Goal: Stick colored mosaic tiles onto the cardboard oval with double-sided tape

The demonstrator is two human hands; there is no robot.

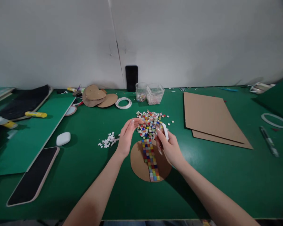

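Head view: we see a cardboard disc [138, 166] on a green table [238, 169], a coloured strip [152, 160] running lengthwise from its far rim to its near one. Our right hand [170, 146], nearer the strip, grips a white roll [165, 131] over the disc's far right edge. Our left hand [126, 139] hovers by its far left edge, fingers toward the tiles [148, 121] heaped beyond; we cannot tell whether they pinch one. White chips [107, 141] lie left of the disc. Green surface stretches from the disc rightward to brown sheets [207, 113].
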